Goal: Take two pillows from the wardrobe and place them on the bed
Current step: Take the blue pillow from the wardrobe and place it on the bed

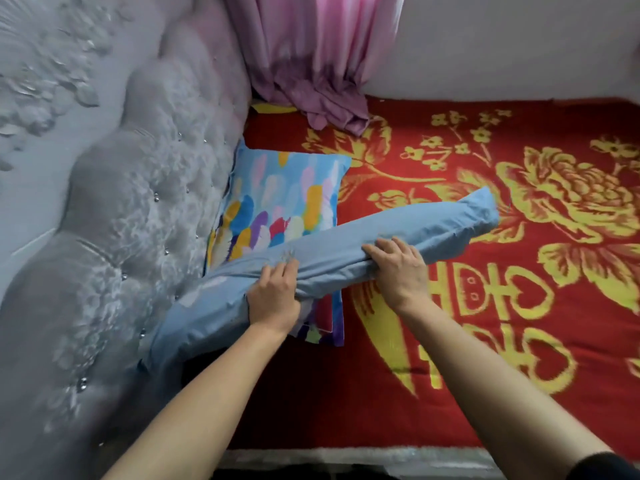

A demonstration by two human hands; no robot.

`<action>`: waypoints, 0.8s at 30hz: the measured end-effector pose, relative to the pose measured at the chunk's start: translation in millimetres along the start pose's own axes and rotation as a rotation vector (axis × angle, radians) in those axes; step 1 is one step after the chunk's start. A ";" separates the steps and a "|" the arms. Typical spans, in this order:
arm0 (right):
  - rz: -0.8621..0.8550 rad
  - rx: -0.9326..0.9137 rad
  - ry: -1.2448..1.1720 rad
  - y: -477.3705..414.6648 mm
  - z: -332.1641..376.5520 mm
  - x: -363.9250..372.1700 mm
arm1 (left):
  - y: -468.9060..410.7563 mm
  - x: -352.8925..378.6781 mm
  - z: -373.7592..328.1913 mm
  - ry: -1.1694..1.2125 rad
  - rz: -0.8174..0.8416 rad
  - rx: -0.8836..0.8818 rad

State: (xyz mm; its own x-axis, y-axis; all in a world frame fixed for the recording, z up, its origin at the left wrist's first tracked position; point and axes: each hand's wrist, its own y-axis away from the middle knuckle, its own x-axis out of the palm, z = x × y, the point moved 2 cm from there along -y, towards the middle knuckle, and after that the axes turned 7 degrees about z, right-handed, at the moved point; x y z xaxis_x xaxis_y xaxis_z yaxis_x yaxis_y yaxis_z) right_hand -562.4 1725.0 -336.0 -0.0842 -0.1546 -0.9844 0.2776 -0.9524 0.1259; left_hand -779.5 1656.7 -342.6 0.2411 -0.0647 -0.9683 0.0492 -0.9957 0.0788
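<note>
A colourful patterned pillow (277, 199) lies flat on the red and gold bed cover (485, 306), against the tufted headboard. A second pillow (433, 226), plain light blue side up, lies slanted across the near part of the first one. My left hand (275, 296) grips its near edge towards the headboard end. My right hand (398, 268) grips the same edge further right. The blue pillow's lower left corner reaches down to the headboard, and its far end rests on the cover.
A grey-pink tufted headboard (138, 202) fills the left side. A pink curtain (322, 71) hangs at the back and bunches onto the bed corner. A white wall (502, 46) runs behind the bed. The bed's near edge (346, 459) is at the bottom.
</note>
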 end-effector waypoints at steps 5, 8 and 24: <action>-0.066 0.240 -0.237 31.0 -25.4 84.7 | 20.5 70.6 -40.1 -0.255 0.199 0.044; -0.029 0.277 -0.228 56.9 -35.6 118.9 | 36.7 107.0 -43.2 -0.357 0.351 0.040; 0.484 0.934 -0.895 131.4 -28.8 269.2 | -11.2 213.0 -41.8 -0.277 0.432 0.233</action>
State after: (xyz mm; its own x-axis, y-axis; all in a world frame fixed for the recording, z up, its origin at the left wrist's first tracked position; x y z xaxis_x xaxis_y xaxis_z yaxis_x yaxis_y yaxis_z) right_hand -521.0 1565.9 -588.0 -0.8432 -0.2935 -0.4504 -0.2535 -0.5218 0.8146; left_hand -688.2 1656.9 -539.9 -0.0737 -0.4534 -0.8882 -0.2207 -0.8612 0.4579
